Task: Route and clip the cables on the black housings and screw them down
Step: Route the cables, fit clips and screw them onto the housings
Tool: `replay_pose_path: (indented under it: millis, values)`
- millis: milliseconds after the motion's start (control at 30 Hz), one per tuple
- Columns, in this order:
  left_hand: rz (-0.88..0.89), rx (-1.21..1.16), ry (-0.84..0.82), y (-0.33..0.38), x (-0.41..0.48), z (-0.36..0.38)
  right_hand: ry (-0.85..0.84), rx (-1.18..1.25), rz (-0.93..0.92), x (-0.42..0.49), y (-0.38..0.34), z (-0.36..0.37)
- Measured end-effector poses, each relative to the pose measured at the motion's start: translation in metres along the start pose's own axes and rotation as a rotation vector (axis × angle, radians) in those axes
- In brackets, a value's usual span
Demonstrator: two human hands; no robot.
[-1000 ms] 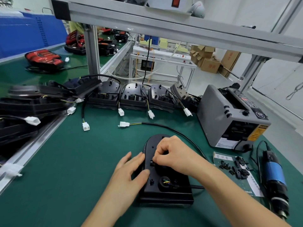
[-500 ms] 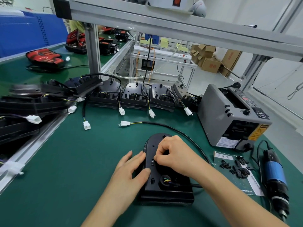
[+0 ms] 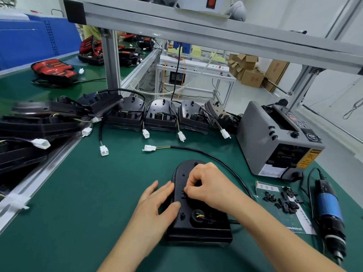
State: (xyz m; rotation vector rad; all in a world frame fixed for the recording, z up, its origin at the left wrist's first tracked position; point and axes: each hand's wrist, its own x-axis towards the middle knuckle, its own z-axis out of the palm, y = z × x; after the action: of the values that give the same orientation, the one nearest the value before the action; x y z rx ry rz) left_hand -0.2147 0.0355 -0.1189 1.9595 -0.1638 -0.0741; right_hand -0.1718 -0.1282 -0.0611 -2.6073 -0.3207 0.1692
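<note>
Right hand point(image 3: 208, 185) stays a little below the middle of the frame, its fingers curled and pinching a small black clip point(image 3: 183, 194) against the black housing point(image 3: 196, 228). Compared with one second before, it has almost not moved. Left hand point(image 3: 157, 205) also keeps its place, flat with relaxed fingers, the thumb pressing on the housing's left edge. I judge that the clip is still being seated and screwing is not begun: the one electric screwdriver point(image 3: 330, 211) lies untouched at lower right. The cable point(image 3: 188, 148) curves from the housing's right side up to its white connector point(image 3: 150, 148).

Counted: one housing in work. Four more stand in a row point(image 3: 161, 116) at the middle. Those at left are blurred and I cannot count them. One grey machine point(image 3: 275, 138) stands at right. The loose clips point(image 3: 284, 201) on a paper are too small to count.
</note>
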Motion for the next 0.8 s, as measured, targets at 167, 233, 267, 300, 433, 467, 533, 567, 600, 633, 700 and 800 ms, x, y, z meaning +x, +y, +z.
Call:
replay_pose_path:
  millis: [167, 233, 267, 300, 433, 467, 533, 567, 600, 633, 700, 800]
  values:
    - [0.070, 0.070, 0.069, 0.004, -0.004, -0.001, 0.017, -0.025, -0.024, 0.001, 0.001, 0.003]
    - [0.203, 0.223, 0.134, 0.009, -0.008, -0.002, 0.027, -0.034, -0.032, 0.001, 0.002, 0.005]
    - [0.281, 0.339, 0.181, 0.009, -0.009, -0.002, 0.035, -0.037, -0.038, 0.000, 0.003, 0.005]
    - [0.353, 0.445, 0.214, 0.010, -0.010, -0.001, 0.043, -0.042, -0.043, 0.000, 0.003, 0.006]
    - [0.463, 0.727, 0.243, 0.018, -0.012, 0.001, 0.061, -0.037, -0.042, -0.002, 0.004, 0.007]
    - [0.474, 0.755, 0.244, 0.018, -0.012, 0.001, 0.061, -0.027, -0.037, -0.002, 0.004, 0.007]
    - [0.512, 0.811, 0.246, 0.016, -0.013, 0.000, 0.051, -0.002, -0.024, -0.002, 0.005, 0.005]
    - [0.531, 0.843, 0.246, 0.015, -0.014, -0.002, 0.043, 0.009, -0.017, -0.003, 0.006, 0.003]
    - [0.550, 0.869, 0.249, 0.014, -0.015, -0.003, 0.039, 0.014, -0.011, -0.003, 0.007, 0.001]
    - [0.562, 0.884, 0.253, 0.013, -0.015, -0.005, 0.045, 0.014, -0.008, -0.003, 0.008, 0.000]
    - [0.561, 0.919, 0.252, 0.011, -0.014, -0.008, 0.079, 0.008, -0.004, -0.005, 0.012, -0.001]
    - [0.565, 1.020, 0.249, 0.011, -0.010, -0.008, 0.156, -0.037, -0.007, -0.013, 0.020, -0.001]
